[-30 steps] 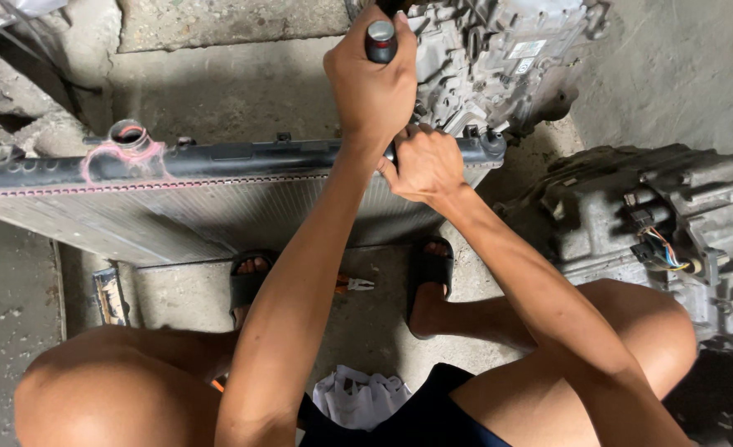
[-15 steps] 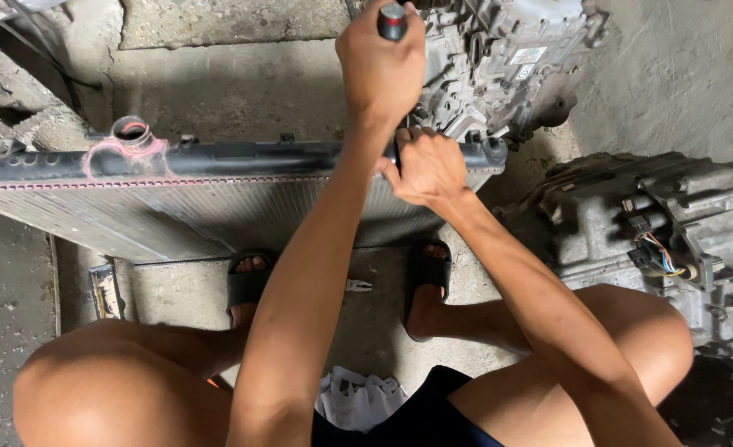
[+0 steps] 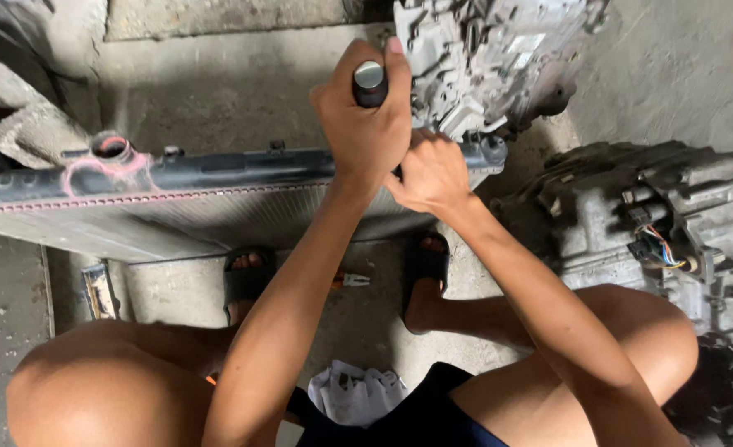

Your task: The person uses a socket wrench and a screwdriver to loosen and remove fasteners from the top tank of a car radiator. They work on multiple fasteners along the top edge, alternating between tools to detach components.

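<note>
Head view: left hand (image 3: 362, 124) clenched around a black tool handle (image 3: 370, 83), held upright over the radiator (image 3: 217, 199) edge. Right hand (image 3: 430, 174) closed at the tool's lower end; what it grips, cannot tell. Radiator on floor, filler neck (image 3: 110, 147) open, contents unseen. Work mid-way.

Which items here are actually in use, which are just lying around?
In use:
left hand gripping the dark tool handle
right hand low on the tool, at the radiator

Lying about:
grey gearbox casing behind
second casing with wires at right
small pliers on the floor
white cloth by the lap
</note>
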